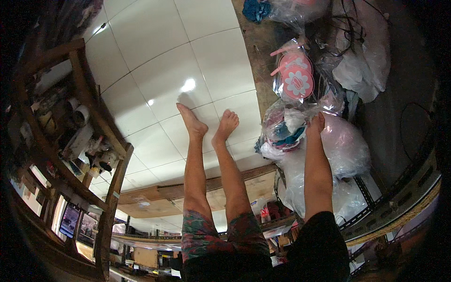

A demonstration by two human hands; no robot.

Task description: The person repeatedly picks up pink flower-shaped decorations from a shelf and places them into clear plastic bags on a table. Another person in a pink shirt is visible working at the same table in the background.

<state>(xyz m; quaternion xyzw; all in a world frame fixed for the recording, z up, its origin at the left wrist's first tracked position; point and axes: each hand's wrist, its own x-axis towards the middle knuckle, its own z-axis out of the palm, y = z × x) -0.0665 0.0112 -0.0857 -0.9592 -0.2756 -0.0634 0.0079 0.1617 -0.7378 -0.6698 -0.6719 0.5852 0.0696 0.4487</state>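
Note:
My right arm stretches out from a black sleeve, and my right hand point(315, 123) is closed on the gathered top of a clear plastic bag point(283, 127). Through that plastic show blue, white and reddish pieces that look like cloth. Just beyond my hand lies another clear bag with pink round paddle-shaped fans point(298, 82) bearing white flower shapes. Beside my forearm bulges a large clear bag point(345, 145) with pale contents I cannot make out. My left hand is outside the picture.
My bare feet rest on white floor tiles point(164, 70). A wooden-framed shelf point(101, 117) crowded with goods stands at left. More plastic bags point(361, 70) and black straps lie at far right, near a metal rack point(390, 207). A blue crumpled piece point(256, 10) lies at the top.

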